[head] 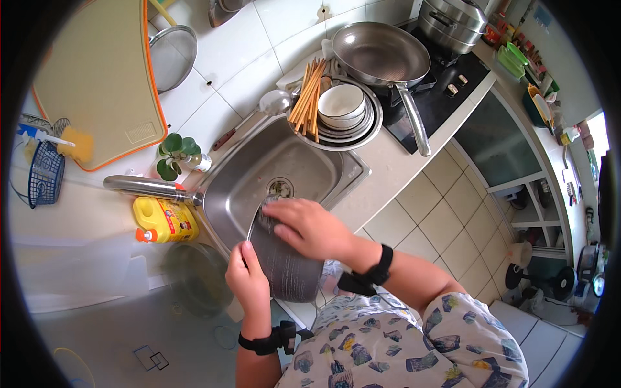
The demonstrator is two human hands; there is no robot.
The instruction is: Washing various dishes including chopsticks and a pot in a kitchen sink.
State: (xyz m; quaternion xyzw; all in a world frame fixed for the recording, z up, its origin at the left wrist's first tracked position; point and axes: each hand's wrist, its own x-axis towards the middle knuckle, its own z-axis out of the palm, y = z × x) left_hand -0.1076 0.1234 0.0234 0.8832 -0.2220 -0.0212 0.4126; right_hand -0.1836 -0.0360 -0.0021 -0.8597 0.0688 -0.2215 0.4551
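Observation:
My left hand (250, 276) grips a dark grey pot (293, 276) by its thin, pale rim, tilted over the near edge of the stainless-steel sink (242, 169). Wet, whitish streaks run across the pot's side. Pressed against that side near the rim, my right hand (310, 228) holds a steel-wool scourer (267, 219), mostly covered by its blurred fingers. Food scraps lie in the sink drain (280, 188), just beyond the scourer. The pot's far side is hidden.
Stacked bowls (341, 104) and wooden chopsticks (308, 99) sit in a metal basin (373, 131) overhanging the sink. A frying pan (381, 53) rests on the stove. Left of the sink are a faucet (145, 186), a yellow detergent bottle (167, 218) and a potted plant (177, 150).

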